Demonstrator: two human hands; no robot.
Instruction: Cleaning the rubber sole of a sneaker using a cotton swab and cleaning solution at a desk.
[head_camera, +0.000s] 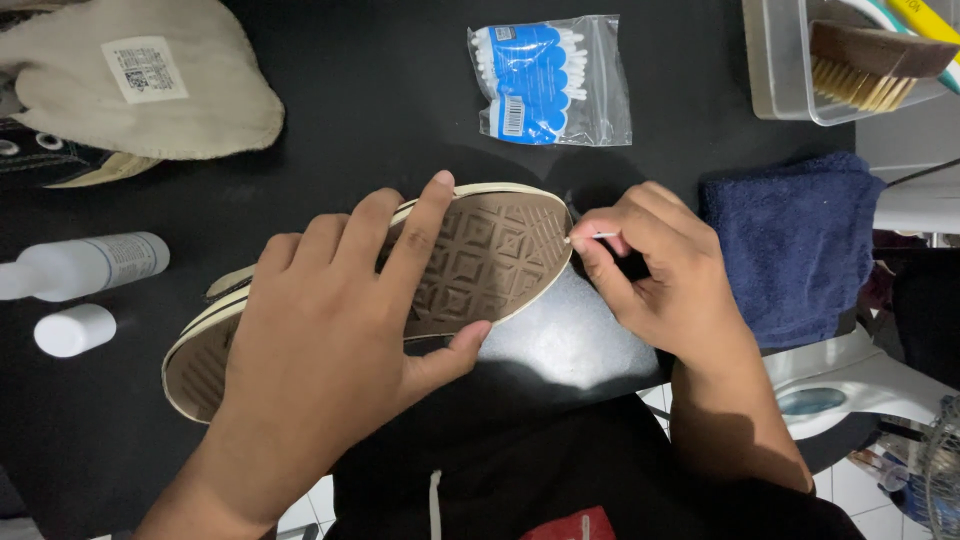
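Note:
A sneaker (480, 255) lies sole-up on the black table, showing a brown patterned sole with a cream rim. My left hand (330, 330) grips it across the middle, fingers over the sole and thumb under the near edge. My right hand (655, 275) pinches a thin white cotton swab (590, 237) between thumb and fingers. The swab's tip touches the cream rim at the toe end of the sole.
A clear bag of cotton swabs (548, 80) lies at the back. A second shoe with a beige insole (130, 85) sits back left. A white bottle (85, 265) and its cap (73, 330) lie left. A blue towel (795, 245) and a brush in a clear box (870, 65) are right.

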